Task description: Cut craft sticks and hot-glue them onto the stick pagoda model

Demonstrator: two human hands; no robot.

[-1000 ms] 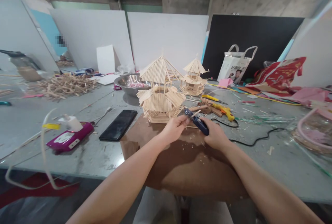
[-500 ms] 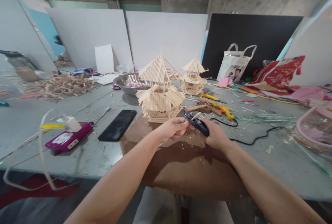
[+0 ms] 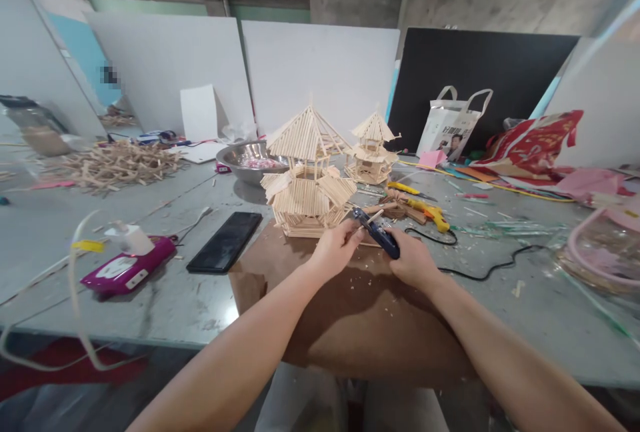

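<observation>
My left hand (image 3: 334,249) is closed in a pinch on a thin wooden stick (image 3: 375,217), whose pale end shows beyond the tool's head. My right hand (image 3: 416,260) is wrapped round a dark blue hand tool (image 3: 383,239) that looks like cutting pliers. The tool slants up to the left, its head close to my left fingertips. Whether the jaws touch the stick I cannot tell. Just behind my hands stands a pagoda model (image 3: 311,185) built of wooden sticks. Brown cardboard (image 3: 370,325) lies beneath my hands, with small wood chips on it.
A smaller stick pagoda (image 3: 371,152) stands behind, near a steel bowl (image 3: 250,171). A yellow glue gun (image 3: 436,215) with a black cord lies to the right. On the left are a phone (image 3: 225,243), a purple power strip (image 3: 129,265) and a stick pile (image 3: 123,164).
My left hand has turned, its back now facing up more, and shifted slightly left. The blue tool has moved slightly up and left, with the stick end still showing by its head.
</observation>
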